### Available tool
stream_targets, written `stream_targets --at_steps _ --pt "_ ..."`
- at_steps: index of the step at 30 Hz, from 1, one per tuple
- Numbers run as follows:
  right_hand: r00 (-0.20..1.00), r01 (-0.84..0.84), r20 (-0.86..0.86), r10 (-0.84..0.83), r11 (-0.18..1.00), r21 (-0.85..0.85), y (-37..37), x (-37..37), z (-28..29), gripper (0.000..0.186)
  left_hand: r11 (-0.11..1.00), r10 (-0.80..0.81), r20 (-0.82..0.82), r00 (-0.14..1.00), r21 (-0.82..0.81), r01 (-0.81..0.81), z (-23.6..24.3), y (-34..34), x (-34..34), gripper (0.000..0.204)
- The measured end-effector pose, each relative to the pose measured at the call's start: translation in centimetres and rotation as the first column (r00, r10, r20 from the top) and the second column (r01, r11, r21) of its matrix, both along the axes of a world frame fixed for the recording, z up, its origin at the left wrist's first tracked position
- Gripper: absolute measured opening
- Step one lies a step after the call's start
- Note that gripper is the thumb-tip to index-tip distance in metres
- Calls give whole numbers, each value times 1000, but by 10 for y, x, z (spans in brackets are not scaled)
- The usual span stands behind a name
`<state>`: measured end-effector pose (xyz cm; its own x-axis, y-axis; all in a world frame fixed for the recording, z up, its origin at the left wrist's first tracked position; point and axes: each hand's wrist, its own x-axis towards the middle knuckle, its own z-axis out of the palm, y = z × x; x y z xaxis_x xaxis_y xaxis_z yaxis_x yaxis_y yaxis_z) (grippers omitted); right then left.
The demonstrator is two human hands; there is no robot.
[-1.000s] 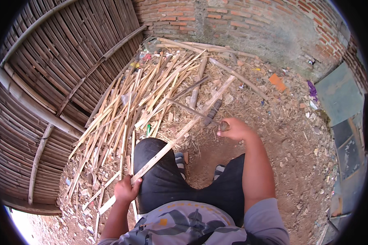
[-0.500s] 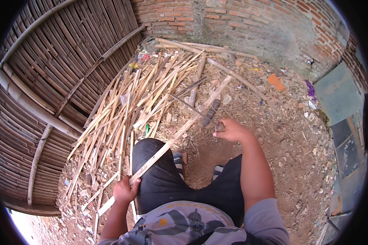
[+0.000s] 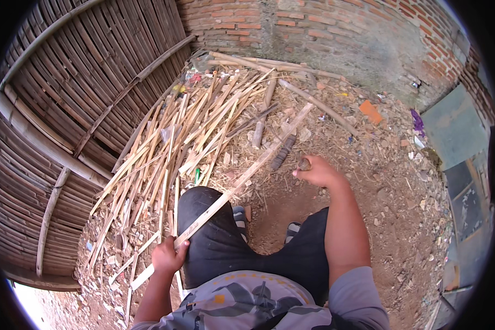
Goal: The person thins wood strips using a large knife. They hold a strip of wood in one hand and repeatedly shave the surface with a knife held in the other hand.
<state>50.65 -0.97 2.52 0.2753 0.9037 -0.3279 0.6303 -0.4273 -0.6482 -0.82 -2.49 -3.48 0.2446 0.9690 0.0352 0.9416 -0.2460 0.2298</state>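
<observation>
The shirt [image 3: 258,300], right of the stick's near end, has yellow print too blurry to read; the left hand [image 3: 169,256] is wrapped round the long, flat, pale wood stick [image 3: 242,180] close to its near end; most of it pokes out past the fingers, over the knee [image 3: 195,202]; right of the stick, and apart from it, the right hand [image 3: 317,171] is curled round a brown, round-ended thing [image 3: 304,164]; a bumpy dark log [image 3: 284,153] sits just right of the stick's far half.
</observation>
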Motion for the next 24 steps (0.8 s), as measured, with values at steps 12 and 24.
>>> stream_targets --at_steps 12,24 --pt "993 -64 98 61 998 29 0 -3 0 67 1000 -7 13 1000 20 7 0 0 1 53" --pt "994 -109 0 109 994 15 -1 -12 6 66 1000 4 43 999 5 -5 -1 -2 -1 55"
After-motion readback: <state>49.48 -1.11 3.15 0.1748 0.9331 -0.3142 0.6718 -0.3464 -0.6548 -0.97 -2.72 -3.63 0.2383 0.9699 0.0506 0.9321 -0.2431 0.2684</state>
